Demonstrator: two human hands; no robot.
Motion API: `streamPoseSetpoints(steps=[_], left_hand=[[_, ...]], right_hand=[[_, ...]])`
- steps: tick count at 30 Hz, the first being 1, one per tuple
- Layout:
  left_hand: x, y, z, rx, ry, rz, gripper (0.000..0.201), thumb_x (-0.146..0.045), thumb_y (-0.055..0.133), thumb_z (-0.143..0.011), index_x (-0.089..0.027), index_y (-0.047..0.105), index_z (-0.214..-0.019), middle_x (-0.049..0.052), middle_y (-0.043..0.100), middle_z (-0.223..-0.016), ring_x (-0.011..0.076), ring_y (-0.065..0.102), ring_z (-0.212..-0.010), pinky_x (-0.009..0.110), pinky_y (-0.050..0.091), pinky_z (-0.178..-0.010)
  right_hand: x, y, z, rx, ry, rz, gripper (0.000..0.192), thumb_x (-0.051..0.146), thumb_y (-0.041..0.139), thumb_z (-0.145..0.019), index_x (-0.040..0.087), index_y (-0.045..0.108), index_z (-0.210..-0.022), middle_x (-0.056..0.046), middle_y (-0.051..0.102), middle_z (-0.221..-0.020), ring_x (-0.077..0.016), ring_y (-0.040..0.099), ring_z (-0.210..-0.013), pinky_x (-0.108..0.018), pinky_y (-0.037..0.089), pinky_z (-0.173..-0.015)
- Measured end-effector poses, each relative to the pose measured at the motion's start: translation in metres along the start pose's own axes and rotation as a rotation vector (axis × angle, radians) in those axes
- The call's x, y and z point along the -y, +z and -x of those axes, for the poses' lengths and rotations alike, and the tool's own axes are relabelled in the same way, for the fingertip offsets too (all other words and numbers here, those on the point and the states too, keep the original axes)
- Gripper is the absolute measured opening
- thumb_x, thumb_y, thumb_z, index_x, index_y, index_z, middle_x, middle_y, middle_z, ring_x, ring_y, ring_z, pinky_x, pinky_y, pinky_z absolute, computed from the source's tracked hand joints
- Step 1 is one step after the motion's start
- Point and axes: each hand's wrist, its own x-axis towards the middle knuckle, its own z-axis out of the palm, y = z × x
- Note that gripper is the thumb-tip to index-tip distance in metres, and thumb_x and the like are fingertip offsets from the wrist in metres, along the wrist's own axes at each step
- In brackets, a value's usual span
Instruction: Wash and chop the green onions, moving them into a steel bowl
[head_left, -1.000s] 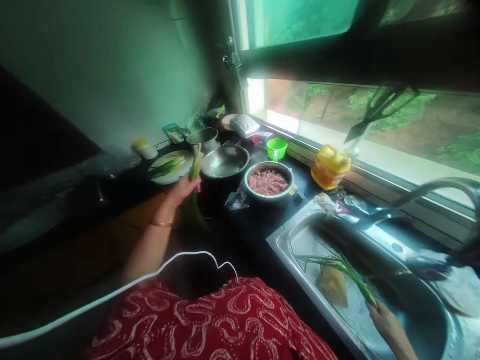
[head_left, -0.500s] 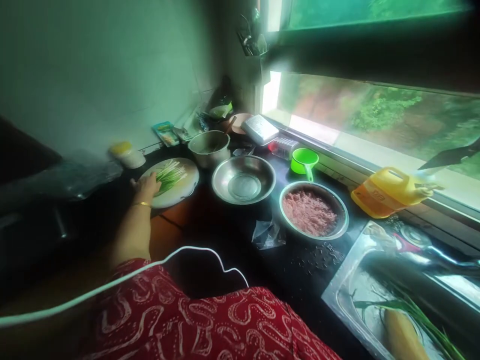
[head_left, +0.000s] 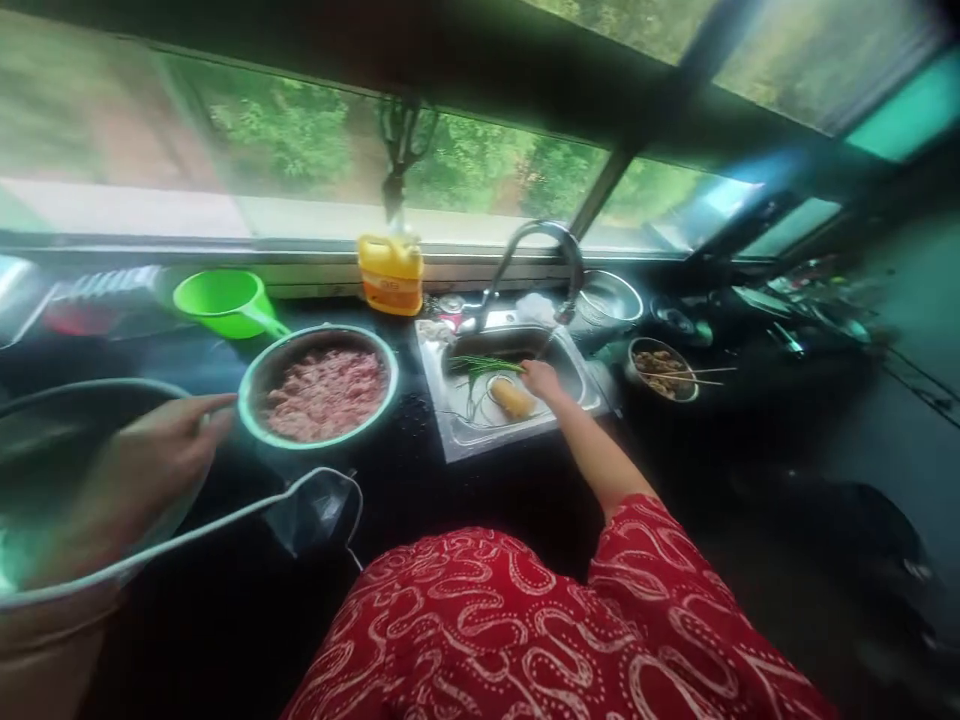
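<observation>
At the sink (head_left: pixel 457 440), my right hand (head_left: pixel 540 380) is closed around the ends of some long green onions (head_left: pixel 480 364). A pale brown peeled-looking root or gourd (head_left: pixel 511 398) lies in the sink just below that hand. My left hand (head_left: pixel 169 450), somewhat blurred, hangs over the wide steel basin (head_left: pixel 45 430), fingers reaching out. Its fingertips come up to the rim of the steel bowl (head_left: pixel 244 410) of minced meat (head_left: pixel 326 395); whether they touch is unclear. Nothing shows in the left hand.
A green dipper (head_left: pixel 221 300) and a yellow jug (head_left: pixel 390 275) stand by the window. The faucet (head_left: pixel 536 235) arches over the sink. Right of it are a metal bowl (head_left: pixel 611 297) and a pot of food with chopsticks (head_left: pixel 664 370). A white cable (head_left: pixel 225 520) crosses in front.
The view has swung right toward the sink. My left hand has left the plate of green onions and is beside the meat bowl. My right hand has come into view, gripping green onions.
</observation>
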Motion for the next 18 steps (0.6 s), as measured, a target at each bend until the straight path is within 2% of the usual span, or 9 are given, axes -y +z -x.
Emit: streamPoseSetpoints(steps=[1,3,4,6,8,10,13,15,18], left_hand=[[-0.052,0.021,-0.027,-0.073,0.084,0.022,0.046,-0.049,0.036,-0.083,-0.025,0.058,-0.116,0.007,0.065,-0.121,0.0324,0.057,-0.117,0.046,0.04,-0.104],[-0.153,0.069,-0.073,0.087,0.315,0.086,0.042,-0.041,0.041,-0.084,-0.02,0.061,-0.113,0.01,0.062,-0.126,0.0301,0.052,-0.123,0.043,0.034,-0.11],[-0.197,0.096,-0.093,0.139,0.35,0.117,0.04,-0.037,0.045,-0.083,-0.018,0.061,-0.115,0.011,0.059,-0.13,0.0293,0.05,-0.126,0.042,0.034,-0.111],[-0.271,0.15,-0.127,0.187,0.388,0.218,0.042,-0.026,0.058,-0.077,-0.017,0.06,-0.118,0.014,0.055,-0.135,0.0291,0.047,-0.129,0.04,0.034,-0.11],[-0.324,0.2,-0.153,0.207,0.392,0.3,0.053,-0.013,0.066,-0.066,-0.016,0.059,-0.118,0.016,0.055,-0.133,0.0303,0.044,-0.13,0.041,0.032,-0.109],[-0.36,0.244,-0.172,0.263,0.286,0.364,0.055,-0.005,0.066,-0.062,-0.018,0.06,-0.115,0.012,0.064,-0.117,0.0283,0.053,-0.119,0.038,0.039,-0.101],[-0.388,0.288,-0.187,0.441,0.067,0.566,0.024,-0.008,0.062,-0.07,-0.016,0.063,-0.093,0.003,0.063,-0.075,0.0175,0.062,-0.075,0.025,0.045,-0.07],[-0.395,0.303,-0.189,0.523,-0.073,0.753,0.005,-0.016,0.058,-0.078,-0.015,0.06,-0.083,-0.002,0.052,-0.059,0.0104,0.049,-0.052,0.02,0.036,-0.052],[-0.402,0.31,-0.183,0.521,-0.226,0.993,0.015,-0.024,0.062,-0.079,-0.016,0.057,-0.091,-0.006,0.047,-0.056,0.0066,0.039,-0.044,0.018,0.027,-0.044]], right_hand=[[-0.002,0.002,-0.006,-0.016,-0.01,-0.009,0.034,0.028,0.044,-0.093,0.022,0.063,-0.12,-0.009,0.067,-0.118,-0.0206,0.059,-0.111,-0.028,0.042,-0.091],[-0.006,0.005,-0.018,-0.032,-0.047,-0.027,0.033,0.03,0.047,-0.092,0.025,0.065,-0.119,-0.008,0.068,-0.117,-0.0212,0.06,-0.109,-0.03,0.042,-0.09],[-0.008,0.006,-0.023,-0.025,-0.085,-0.046,0.032,0.03,0.048,-0.091,0.025,0.066,-0.118,-0.008,0.068,-0.116,-0.0217,0.06,-0.107,-0.031,0.042,-0.089],[-0.016,0.01,-0.034,0.014,-0.198,-0.112,0.03,0.027,0.052,-0.089,0.025,0.068,-0.113,-0.008,0.07,-0.112,-0.0223,0.061,-0.103,-0.031,0.042,-0.085],[-0.029,0.013,-0.045,0.064,-0.332,-0.218,0.025,0.027,0.056,-0.087,0.025,0.071,-0.107,-0.006,0.072,-0.106,-0.0225,0.062,-0.099,-0.03,0.042,-0.082],[-0.048,0.016,-0.056,0.076,-0.443,-0.332,0.022,0.029,0.06,-0.085,0.028,0.072,-0.103,-0.003,0.073,-0.102,-0.0223,0.062,-0.097,-0.029,0.041,-0.08],[-0.089,0.013,-0.076,0.048,-0.471,-0.373,0.021,0.034,0.063,-0.083,0.028,0.072,-0.1,-0.003,0.073,-0.099,-0.0241,0.059,-0.1,-0.032,0.04,-0.085],[-0.117,0.011,-0.09,-0.015,-0.394,-0.362,0.023,0.035,0.064,-0.083,0.023,0.071,-0.101,-0.008,0.071,-0.102,-0.0275,0.055,-0.106,-0.038,0.037,-0.09],[-0.144,0.016,-0.106,-0.12,-0.213,-0.604,0.033,0.034,0.063,-0.083,0.019,0.065,-0.112,-0.013,0.066,-0.113,-0.0277,0.052,-0.11,-0.04,0.037,-0.093]])
